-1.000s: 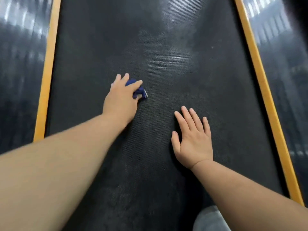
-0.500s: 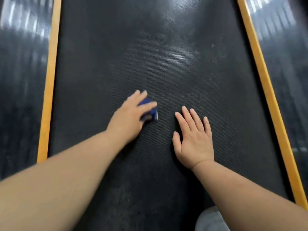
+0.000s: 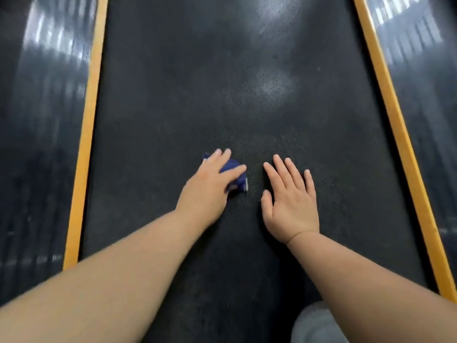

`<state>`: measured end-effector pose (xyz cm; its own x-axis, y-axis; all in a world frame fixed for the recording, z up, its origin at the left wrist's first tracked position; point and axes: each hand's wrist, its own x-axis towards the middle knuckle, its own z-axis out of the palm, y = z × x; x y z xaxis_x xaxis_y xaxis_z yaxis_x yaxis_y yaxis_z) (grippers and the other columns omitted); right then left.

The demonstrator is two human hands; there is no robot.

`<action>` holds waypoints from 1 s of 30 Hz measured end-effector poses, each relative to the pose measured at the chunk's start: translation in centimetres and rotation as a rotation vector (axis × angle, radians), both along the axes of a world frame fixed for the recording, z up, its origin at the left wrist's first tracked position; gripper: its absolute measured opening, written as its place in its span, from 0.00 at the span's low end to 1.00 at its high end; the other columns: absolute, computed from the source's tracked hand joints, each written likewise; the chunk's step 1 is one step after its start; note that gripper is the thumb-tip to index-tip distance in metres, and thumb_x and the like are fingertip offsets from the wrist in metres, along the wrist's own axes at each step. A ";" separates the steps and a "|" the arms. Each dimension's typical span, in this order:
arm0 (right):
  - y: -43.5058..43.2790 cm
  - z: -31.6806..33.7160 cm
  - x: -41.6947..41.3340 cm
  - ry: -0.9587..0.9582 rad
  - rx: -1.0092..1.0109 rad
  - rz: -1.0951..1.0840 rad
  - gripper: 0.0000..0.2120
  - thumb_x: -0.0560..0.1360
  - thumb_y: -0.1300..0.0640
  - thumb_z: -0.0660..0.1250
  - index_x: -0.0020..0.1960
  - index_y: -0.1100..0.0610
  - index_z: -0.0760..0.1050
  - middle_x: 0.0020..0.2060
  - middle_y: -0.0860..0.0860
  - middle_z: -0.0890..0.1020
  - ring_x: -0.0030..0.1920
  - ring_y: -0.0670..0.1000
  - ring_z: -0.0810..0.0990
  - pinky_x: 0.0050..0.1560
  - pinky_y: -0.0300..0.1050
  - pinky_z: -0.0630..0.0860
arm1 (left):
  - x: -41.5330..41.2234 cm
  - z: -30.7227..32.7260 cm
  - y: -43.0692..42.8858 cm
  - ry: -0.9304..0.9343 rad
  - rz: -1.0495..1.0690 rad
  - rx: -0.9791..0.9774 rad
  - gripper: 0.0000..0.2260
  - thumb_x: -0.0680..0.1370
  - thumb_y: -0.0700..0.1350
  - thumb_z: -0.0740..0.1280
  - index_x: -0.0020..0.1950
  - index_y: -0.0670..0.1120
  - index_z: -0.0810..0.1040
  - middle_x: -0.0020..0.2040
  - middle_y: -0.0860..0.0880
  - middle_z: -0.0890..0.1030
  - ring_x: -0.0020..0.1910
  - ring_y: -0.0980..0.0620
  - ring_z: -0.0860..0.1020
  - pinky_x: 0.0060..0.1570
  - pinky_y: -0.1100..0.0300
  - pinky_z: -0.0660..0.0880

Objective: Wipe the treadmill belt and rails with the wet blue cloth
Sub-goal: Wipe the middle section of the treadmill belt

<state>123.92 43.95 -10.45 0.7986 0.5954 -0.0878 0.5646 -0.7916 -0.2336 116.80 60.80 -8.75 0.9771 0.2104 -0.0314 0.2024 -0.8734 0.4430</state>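
- Progress check: the wiping looks to be somewhere in the middle of the dark textured rubber treadmill belt (image 3: 222, 82). The crumpled wet blue cloth (image 3: 235, 178) sits on the belt's centre strip, so I'd guess this is the belt part of the job and nowhere near finished.
- There's a paler, shinier patch up ahead of the hands, but honestly I can't tell whether that's damp from wiping or just light bouncing off. No clear wet/dry line to go by.
- The two glossy black side rails with the yellow-orange edge strips (left rail (image 3: 44, 144), right rail (image 3: 425, 120)) are well apart from both hands, one out to each side. Nothing suggests they've been touched, so I'd count those as left to do, plus the far stretch of belt.
- Left hand (image 3: 210, 194): the grip is pressed down over the cloth, fingers (image 3: 223, 154) loosely spread across the top and thumb along its right side. More of a flat push than a tight fist; cloth pokes out past the fingertips and by the thumb.
- Right hand (image 3: 291, 204): grip wide, palm flat on the belt just to the right of the cloth, holding nothing. Looks like it's bracing body weight.
- A pale grey blurry thing (image 3: 319, 325) sits behind the right wrist; can't tell what it is.
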 end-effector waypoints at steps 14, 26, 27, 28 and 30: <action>-0.2 1.4 1.3 0.224 0.381 -0.220 0.28 0.71 0.55 0.49 0.68 0.55 0.71 0.70 0.50 0.69 0.73 0.51 0.62 0.75 0.48 0.53 | -0.3 3.9 0.6 0.435 0.042 -0.113 0.41 0.77 0.46 0.62 0.74 0.62 0.33 0.76 0.50 0.32 0.76 0.47 0.35 0.72 0.37 0.40; 2.2 2.0 -1.8 0.060 0.205 0.250 0.16 0.67 0.47 0.68 0.54 0.46 0.80 0.57 0.46 0.78 0.57 0.53 0.75 0.53 0.54 0.73 | -2.3 3.1 1.7 0.804 0.236 0.121 0.59 0.63 0.67 0.73 0.76 0.53 0.33 0.75 0.42 0.31 0.74 0.37 0.34 0.62 0.27 0.58; 1.1 1.7 -2.2 0.021 0.189 0.281 0.17 0.67 0.46 0.66 0.55 0.45 0.79 0.57 0.46 0.78 0.57 0.53 0.75 0.52 0.53 0.74 | -2.3 3.1 1.7 0.810 0.227 0.117 0.59 0.63 0.67 0.73 0.76 0.53 0.33 0.75 0.42 0.31 0.74 0.36 0.34 0.62 0.26 0.59; 0.1 1.6 -2.5 -0.031 0.142 0.321 0.18 0.67 0.44 0.64 0.56 0.44 0.79 0.59 0.46 0.78 0.58 0.52 0.75 0.52 0.52 0.73 | -2.3 3.2 1.7 0.817 0.223 0.108 0.59 0.62 0.67 0.74 0.76 0.53 0.33 0.75 0.42 0.30 0.74 0.36 0.34 0.61 0.26 0.59; -0.9 2.1 -2.6 -0.128 0.019 0.357 0.21 0.68 0.41 0.62 0.59 0.42 0.77 0.63 0.49 0.76 0.61 0.53 0.72 0.55 0.52 0.68 | -2.4 3.3 1.8 0.830 0.223 0.094 0.60 0.62 0.66 0.75 0.76 0.54 0.33 0.74 0.42 0.30 0.74 0.36 0.34 0.61 0.26 0.59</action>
<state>121.29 43.02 -8.31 0.5445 0.8386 0.0130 0.8296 -0.5363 -0.1556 114.42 62.61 -5.44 0.5817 0.4318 -0.6893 0.5992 -0.8006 0.0041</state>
